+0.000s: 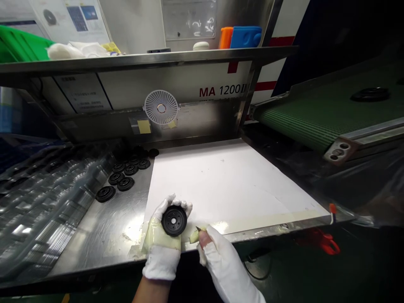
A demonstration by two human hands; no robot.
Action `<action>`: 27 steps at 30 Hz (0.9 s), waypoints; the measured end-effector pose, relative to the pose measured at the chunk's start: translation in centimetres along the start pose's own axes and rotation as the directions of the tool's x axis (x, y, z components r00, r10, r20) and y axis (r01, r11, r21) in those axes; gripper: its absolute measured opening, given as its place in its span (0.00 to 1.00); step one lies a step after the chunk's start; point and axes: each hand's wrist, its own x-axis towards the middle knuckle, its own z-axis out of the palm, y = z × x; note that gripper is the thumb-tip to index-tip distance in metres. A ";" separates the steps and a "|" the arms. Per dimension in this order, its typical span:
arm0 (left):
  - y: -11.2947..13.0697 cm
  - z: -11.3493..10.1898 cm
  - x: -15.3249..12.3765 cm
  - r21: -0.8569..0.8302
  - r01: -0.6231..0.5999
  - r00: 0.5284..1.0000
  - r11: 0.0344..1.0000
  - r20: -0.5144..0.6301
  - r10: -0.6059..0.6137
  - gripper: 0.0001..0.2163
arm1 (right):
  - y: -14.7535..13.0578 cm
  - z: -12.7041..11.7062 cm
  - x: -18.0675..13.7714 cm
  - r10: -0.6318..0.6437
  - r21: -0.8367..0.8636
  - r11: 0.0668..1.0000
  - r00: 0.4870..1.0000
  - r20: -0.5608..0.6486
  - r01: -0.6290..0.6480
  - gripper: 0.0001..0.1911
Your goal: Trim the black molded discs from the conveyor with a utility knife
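The left hand (158,232) grips a round black plastic disc (174,227); near its four o'clock, the right hand (216,251) pinches a dark pointed tool (198,229).

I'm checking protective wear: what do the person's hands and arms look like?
The left hand wears a white glove with a pale yellow wrap around it; the visible forearm is bare. The right hand wears another white glove, its thumb tip uncovered.

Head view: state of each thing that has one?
Black wheel: held, face toward camera
Left hand: gloved, holding black wheel
Right hand: gloved, one tip bare, gripping pointed tool
Loose wheels: lying on bench
White sheet: flat, marked
Fan: upright, spinning unclear
Conveyor belt: bearing dark part, motion unclear
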 end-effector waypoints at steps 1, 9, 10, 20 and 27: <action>-0.1 0.1 0.0 0.005 -0.008 1.000 1.000 0.006 0.008 0.04 | 0.2 -0.3 0.2 0.009 -0.016 1.000 0.999 -0.037 -0.009 0.21; -1.2 1.0 -0.6 -0.002 0.197 0.970 0.980 0.148 -0.195 0.06 | -0.8 -3.2 1.2 -0.154 -0.483 0.868 0.987 -0.046 0.113 0.17; -1.2 1.2 -0.7 0.000 0.210 0.967 0.978 0.148 -0.208 0.06 | -1.0 -3.4 1.2 -0.166 -0.510 0.851 0.985 -0.040 0.122 0.17; -0.8 2.0 -1.1 0.064 0.248 0.962 0.967 0.098 -0.253 0.04 | -2.1 -4.4 0.7 -0.131 -0.540 0.830 0.990 0.051 0.138 0.16; -0.9 2.9 -1.9 0.069 0.127 0.990 0.990 0.057 -0.131 0.05 | -2.2 -4.6 0.7 -0.091 -0.447 0.890 0.996 0.004 0.084 0.19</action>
